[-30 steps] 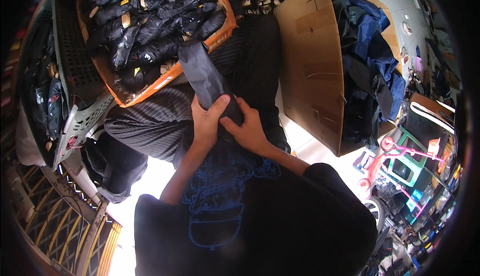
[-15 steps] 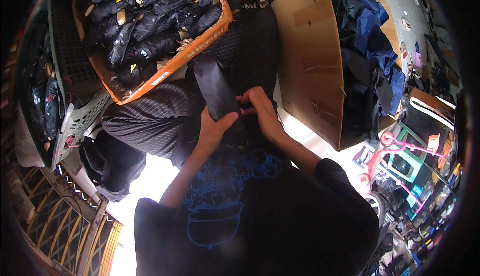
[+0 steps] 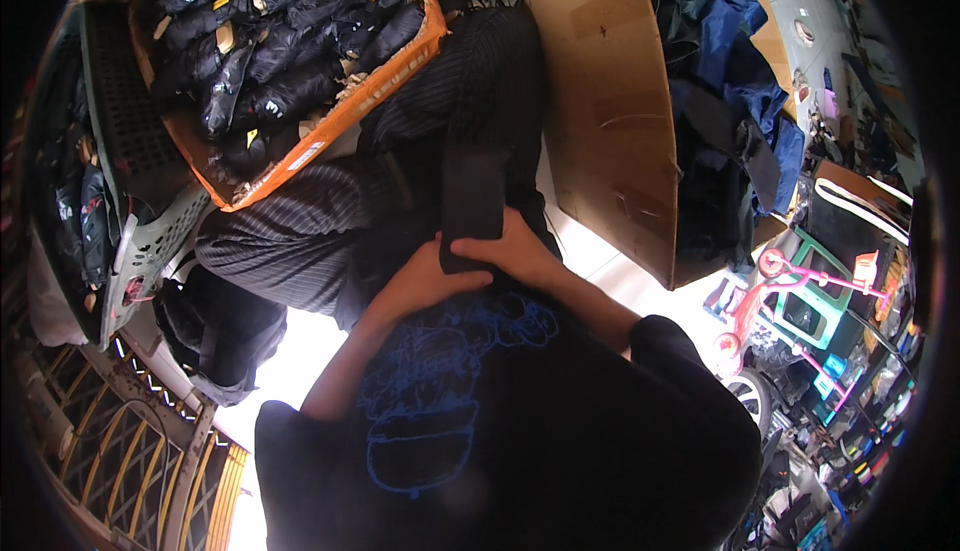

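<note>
A narrow black fabric sleeve (image 3: 474,191) stands up from my lap, its flat face toward me. Its lower end is gripped by my left hand (image 3: 428,279) from the left, fingers closed round it and thumb lying across the bottom. My right hand (image 3: 518,251) holds the same end from the right, with its thumb pressed on the face. The fingers behind the sleeve are hidden, and whether anything is inside it does not show. Beyond, an orange crate (image 3: 345,119) is packed with rolled black bundles (image 3: 290,86) that look like folded umbrellas, some with pale ends.
A large cardboard box (image 3: 605,121) on the right holds dark blue and black cloth (image 3: 735,81). At left stands a dark perforated basket (image 3: 135,111) with more bundles. A black bag (image 3: 225,331) lies below it. Further right are a pink scooter (image 3: 755,301) and clutter.
The sleeve has turned from slanting left to nearly upright and shifted right. My right hand has gone from pinching beside it to gripping its lower end with my left.
</note>
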`<state>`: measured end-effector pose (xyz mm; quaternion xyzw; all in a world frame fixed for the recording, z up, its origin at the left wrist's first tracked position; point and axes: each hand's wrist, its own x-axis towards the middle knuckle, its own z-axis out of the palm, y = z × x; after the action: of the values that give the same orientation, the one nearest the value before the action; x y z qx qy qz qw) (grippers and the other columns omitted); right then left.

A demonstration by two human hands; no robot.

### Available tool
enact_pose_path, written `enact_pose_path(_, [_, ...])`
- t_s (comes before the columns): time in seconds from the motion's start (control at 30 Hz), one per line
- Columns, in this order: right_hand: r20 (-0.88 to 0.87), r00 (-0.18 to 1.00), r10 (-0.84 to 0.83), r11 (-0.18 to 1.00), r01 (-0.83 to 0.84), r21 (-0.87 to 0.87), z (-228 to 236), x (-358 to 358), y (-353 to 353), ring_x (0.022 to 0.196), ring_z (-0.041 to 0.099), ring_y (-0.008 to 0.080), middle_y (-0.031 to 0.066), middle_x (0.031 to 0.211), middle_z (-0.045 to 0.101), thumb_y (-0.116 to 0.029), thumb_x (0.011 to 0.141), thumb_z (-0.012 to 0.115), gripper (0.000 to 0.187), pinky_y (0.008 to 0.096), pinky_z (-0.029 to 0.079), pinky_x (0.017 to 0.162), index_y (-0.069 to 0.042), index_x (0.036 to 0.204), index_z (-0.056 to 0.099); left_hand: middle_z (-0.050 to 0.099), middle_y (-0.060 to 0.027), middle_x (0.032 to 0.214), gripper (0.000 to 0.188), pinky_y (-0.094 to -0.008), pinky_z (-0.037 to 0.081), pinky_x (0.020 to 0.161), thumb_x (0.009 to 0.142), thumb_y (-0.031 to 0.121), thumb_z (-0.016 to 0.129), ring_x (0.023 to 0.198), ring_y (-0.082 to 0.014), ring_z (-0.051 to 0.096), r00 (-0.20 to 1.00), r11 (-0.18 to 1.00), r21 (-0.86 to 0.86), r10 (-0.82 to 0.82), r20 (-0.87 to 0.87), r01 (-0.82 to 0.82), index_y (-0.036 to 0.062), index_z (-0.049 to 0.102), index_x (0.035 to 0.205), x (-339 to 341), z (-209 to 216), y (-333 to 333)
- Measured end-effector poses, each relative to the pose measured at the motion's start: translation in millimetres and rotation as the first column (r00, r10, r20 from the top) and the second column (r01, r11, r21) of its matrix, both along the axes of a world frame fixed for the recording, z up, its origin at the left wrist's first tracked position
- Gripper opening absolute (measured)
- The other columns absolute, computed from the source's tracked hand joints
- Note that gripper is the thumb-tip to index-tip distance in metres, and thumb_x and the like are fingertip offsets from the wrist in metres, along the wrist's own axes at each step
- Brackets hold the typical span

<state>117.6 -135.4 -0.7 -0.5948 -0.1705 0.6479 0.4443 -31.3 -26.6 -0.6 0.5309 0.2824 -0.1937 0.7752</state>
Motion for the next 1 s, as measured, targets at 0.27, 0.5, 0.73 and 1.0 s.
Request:
enact_pose_path(0.27, [0.077, 0.99, 0.118, 0.992, -0.121, 0.046, 0, 10, -9, 0.127, 0.046, 0.0234, 0.0158, 0.133, 0.05, -0.027, 0.08, 0.077, 0.084, 0.0349, 0.035, 0.108, 0.001, 0.143, 0.03, 0.061, -0.0136, 0.119, 0.049, -0.0293, 0.046, 0.095, 0.089, 0.021, 0.067, 0.11, -0.0191, 0.058, 0.994, 0.999, -0.005, -0.052, 0.099, 0.053, -0.0028, 0.05, 0.128, -11, -12, 10])
enact_pose_path(0.5, [-0.02, 0.858, -0.514, 0.845, 0.51, 0.159, -9, 78, 94, 0.108, 0.057, 0.0188, 0.0129, 0.126, 0.053, -0.022, 0.084, 0.073, 0.083, 0.0328, 0.051, 0.086, 0.002, 0.147, 0.024, 0.065, -0.0122, 0.115, 0.034, -0.0322, 0.05, 0.089, 0.095, 0.016, 0.059, 0.103, -0.0201, 0.063, 0.933, 0.897, 0.271, 0.306, 0.19, -0.349, 0.001, 0.054, 0.125, -16, -32, 45])
enact_pose_path(0.73, [0.64, 0.343, -0.688, 0.694, 0.053, 0.718, 9, 202, 252, 0.11, 0.06, 0.0333, 0.0234, 0.122, 0.06, -0.014, 0.08, 0.069, 0.066, 0.039, 0.045, 0.095, -0.006, 0.14, 0.043, 0.066, -0.0146, 0.096, 0.019, -0.0372, 0.05, 0.077, 0.087, 0.007, 0.064, 0.088, -0.0282, 0.063, 0.897, 0.393, 0.825, 0.344, 0.279, -0.407, 0.0006, 0.062, 0.105, -54, -75, 73])
enact_pose_path(1.0, [0.988, -0.076, 0.133, 0.984, -0.109, -0.141, -29, 293, 360, 0.134, 0.036, 0.0344, 0.0072, 0.146, 0.038, -0.023, 0.087, 0.062, 0.062, 0.0601, 0.035, 0.103, -0.034, 0.144, 0.039, 0.062, -0.0087, 0.1, 0.025, -0.0417, 0.039, 0.086, 0.075, 0.005, 0.068, 0.096, -0.03, 0.054, 0.868, 0.07, 0.899, 0.3, 0.395, -0.433, 0.0068, 0.06, 0.099, -52, -113, 55])
